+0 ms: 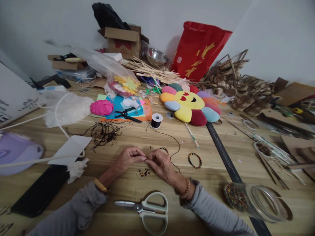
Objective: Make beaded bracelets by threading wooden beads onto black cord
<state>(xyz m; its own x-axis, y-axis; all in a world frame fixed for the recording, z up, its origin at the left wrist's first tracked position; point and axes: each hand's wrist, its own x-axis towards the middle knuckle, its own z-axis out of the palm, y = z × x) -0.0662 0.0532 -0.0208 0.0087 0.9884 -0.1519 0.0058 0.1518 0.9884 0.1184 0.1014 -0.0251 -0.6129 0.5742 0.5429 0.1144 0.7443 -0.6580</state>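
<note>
My left hand (129, 158) and my right hand (161, 164) meet over the wooden table, fingertips pinched together on a thin black cord (176, 144). The cord runs from my right hand up to a black spool (156, 120). A partly strung bead strand (164, 150) curls just above my right hand. A small pile of loose beads (144, 172) lies below my fingers. A finished bead bracelet (195, 160) rests to the right. White-handled scissors (147, 209) lie between my forearms.
A tipped clear jar of beads (253, 198) lies at the right, beside a long black ruler (222, 150). A flower-shaped plush cushion (188, 105), pink yarn (101, 107), cut black cord scraps (103, 131), a phone (40, 193), a red bag (199, 49) and boxes crowd the table.
</note>
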